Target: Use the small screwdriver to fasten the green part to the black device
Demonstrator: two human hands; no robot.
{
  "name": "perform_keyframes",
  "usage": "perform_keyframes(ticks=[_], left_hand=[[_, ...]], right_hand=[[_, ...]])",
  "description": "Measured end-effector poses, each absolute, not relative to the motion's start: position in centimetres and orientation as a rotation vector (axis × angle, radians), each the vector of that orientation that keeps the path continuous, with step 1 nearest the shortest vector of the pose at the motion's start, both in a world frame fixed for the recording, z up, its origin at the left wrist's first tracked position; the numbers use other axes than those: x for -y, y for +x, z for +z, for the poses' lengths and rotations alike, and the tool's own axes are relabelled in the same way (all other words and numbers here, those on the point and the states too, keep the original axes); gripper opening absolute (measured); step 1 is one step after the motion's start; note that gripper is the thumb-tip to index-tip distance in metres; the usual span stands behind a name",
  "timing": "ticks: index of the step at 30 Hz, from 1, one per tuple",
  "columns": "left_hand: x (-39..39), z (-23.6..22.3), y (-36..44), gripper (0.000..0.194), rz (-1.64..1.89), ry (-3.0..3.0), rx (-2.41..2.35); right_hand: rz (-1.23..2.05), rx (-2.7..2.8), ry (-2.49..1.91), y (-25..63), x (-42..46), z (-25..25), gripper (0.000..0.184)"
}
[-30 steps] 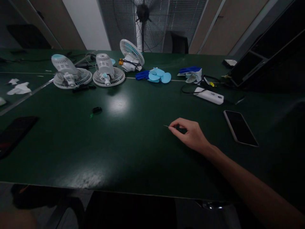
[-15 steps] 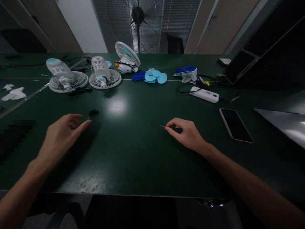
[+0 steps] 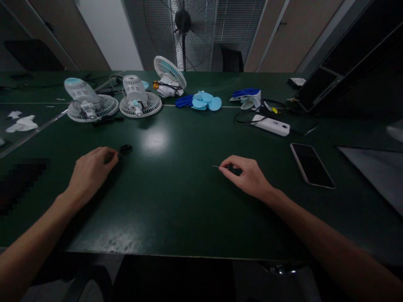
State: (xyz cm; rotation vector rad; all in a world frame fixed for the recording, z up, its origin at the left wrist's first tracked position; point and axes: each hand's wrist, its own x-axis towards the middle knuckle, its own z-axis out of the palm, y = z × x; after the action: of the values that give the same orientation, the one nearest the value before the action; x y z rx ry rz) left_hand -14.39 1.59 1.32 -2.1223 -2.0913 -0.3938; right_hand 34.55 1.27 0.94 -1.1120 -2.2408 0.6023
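My left hand (image 3: pixel 93 168) is at the left of the green table, with thumb and fingertips pinched together at the near end of a small black object (image 3: pixel 126 148). The object's kind is unclear, and my fingers cover part of it. My right hand (image 3: pixel 244 173) rests near the table's middle, closed around a small screwdriver (image 3: pixel 233 170). Its thin metal shaft points left past my fingertips, and its dark handle is mostly inside my grip.
Several white fan parts (image 3: pixel 140 102) stand at the back left. A light-blue fan blade (image 3: pixel 206 101) lies beside blue gloves (image 3: pixel 183 101). Further right are another glove (image 3: pixel 248 97), a white power bank-like box (image 3: pixel 270 125) and a phone (image 3: pixel 312 165). Crumpled tissue (image 3: pixel 22 124) lies far left.
My left hand has moved slightly right and up, and its parted fingers have closed at the small black object. My right hand stays in place with the screwdriver.
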Motion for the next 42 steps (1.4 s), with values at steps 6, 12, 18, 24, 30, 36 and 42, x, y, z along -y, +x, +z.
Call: perform_keyframes(ticks=[6, 12, 18, 24, 30, 36, 42], left_hand=[[-3.7, 1.8, -14.2, 0.032, -0.863, -1.921, 2.088], [-4.2, 1.1, -13.4, 0.031, -0.961, -2.016, 1.99], [-4.3, 0.6, -13.3, 0.032, -0.963, -2.087, 2.066], [-4.2, 0.5, -13.7, 0.033, -1.077, -1.992, 2.11], [-3.5, 0.9, -13.5, 0.031, -1.041, -2.004, 2.082], [-3.5, 0.7, -13.6, 0.032, -1.044, -2.056, 2.124], [-3.8, 0.2, -13.9, 0.032, -1.005, -2.131, 2.144]], right_hand=[[0.622, 2.233, -1.107, 34.6, -1.1, 1.0, 0.014], [0.63, 2.233, -1.1, 34.6, -1.2, 1.1, 0.015], [0.622, 2.234, -1.104, 34.6, -1.2, 1.0, 0.015], [0.614, 2.233, -1.115, 34.5, -1.3, 0.9, 0.014], [0.633, 2.239, -1.119, 34.6, -1.3, 1.0, 0.015], [0.633, 2.233, -1.104, 34.6, -1.3, 0.9, 0.015], [0.65, 2.238, -1.104, 34.7, -1.3, 0.8, 0.017]])
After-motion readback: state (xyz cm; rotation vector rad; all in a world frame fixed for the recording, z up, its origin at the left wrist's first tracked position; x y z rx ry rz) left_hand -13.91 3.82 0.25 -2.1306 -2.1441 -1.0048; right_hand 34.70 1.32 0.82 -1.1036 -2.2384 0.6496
